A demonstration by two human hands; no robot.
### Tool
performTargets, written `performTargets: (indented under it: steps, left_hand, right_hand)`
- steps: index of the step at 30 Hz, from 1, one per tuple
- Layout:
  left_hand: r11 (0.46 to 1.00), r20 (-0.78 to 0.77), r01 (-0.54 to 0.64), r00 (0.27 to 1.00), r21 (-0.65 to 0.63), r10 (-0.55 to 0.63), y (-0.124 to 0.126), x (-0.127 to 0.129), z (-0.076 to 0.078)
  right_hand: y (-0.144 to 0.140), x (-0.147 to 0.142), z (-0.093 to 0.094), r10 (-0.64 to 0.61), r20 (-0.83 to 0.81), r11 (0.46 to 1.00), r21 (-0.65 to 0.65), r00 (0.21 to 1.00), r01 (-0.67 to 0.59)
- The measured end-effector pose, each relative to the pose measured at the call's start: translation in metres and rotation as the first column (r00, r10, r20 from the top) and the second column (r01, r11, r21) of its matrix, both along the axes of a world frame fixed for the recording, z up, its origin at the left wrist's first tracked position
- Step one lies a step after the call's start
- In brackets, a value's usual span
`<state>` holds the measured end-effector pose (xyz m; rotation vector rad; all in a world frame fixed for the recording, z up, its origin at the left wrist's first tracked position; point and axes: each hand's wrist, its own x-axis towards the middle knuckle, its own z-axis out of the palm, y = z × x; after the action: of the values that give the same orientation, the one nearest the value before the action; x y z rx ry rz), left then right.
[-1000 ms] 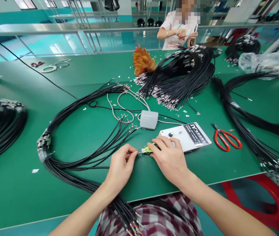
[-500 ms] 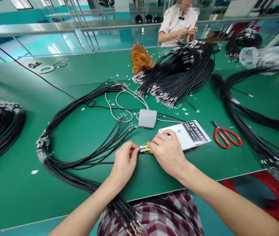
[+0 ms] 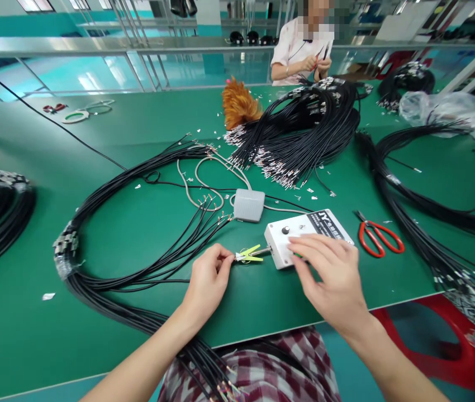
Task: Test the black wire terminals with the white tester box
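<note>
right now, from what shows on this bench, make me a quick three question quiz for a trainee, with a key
1. Multiple choice: which is closest to the left hand?
A) clear plastic bag
B) yellow-green clip
C) orange feather duster

2. True or false: the cutting pliers have blue handles.

3. Fill in: in this view, the right hand covers part of the white ___ lettered JY.

Key
1. B
2. False; the handles are red.
3. box
</note>
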<state>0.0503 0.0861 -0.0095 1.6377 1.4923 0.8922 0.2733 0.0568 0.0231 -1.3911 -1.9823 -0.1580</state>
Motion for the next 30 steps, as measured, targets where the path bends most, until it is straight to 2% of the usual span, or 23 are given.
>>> performTargets:
  steps: [3,6,9,13,17,21,25,30]
  left_hand:
    - [1.000,0.012,0.004,1.000,0.000,-0.004,0.000,0.000,0.001]
    - [1.000,0.004,0.004,1.000,-0.004,-0.004,0.000,-0.001,0.000]
    - [1.000,-0.015,0.007,1.000,-0.012,-0.008,-0.002,-0.002,-0.001]
    - [1.000,-0.028,-0.002,1.000,-0.020,0.001,-0.007,-0.009,-0.001]
    - [0.999,-0.002,0.005,1.000,-0.038,-0.006,-0.019,-0.017,0.006]
    - [0.996,0.058,0.050,0.997,-0.071,-0.046,-0.030,-0.025,0.017]
    - [0.990,0.052,0.131,0.990,-0.059,-0.128,-0.034,-0.034,0.023]
    - [0.981,-0.031,0.193,0.981,-0.005,-0.193,-0.038,-0.039,0.029]
  right_hand:
    - [-0.019,0.014,-0.012,-0.036,-0.092,0.999,0.021,0.995,0.038]
    - [-0.028,0.014,-0.024,-0.045,-0.044,0.998,0.050,0.998,0.047]
    - [-0.026,0.011,-0.031,-0.114,0.013,0.987,0.120,0.993,0.111]
    - [-0.021,0.012,-0.033,-0.140,0.014,0.976,0.170,0.990,0.136]
    - [-0.023,0.008,-0.029,-0.119,-0.062,0.979,0.157,0.991,0.128]
    - [-0.034,-0.008,-0.028,0.024,-0.143,0.988,0.156,0.989,-0.001]
    - [-0.042,-0.025,-0.036,0.194,-0.189,0.981,0.067,0.963,-0.184]
    - [-0.043,-0.037,-0.047,0.258,-0.258,0.963,-0.015,0.931,-0.271]
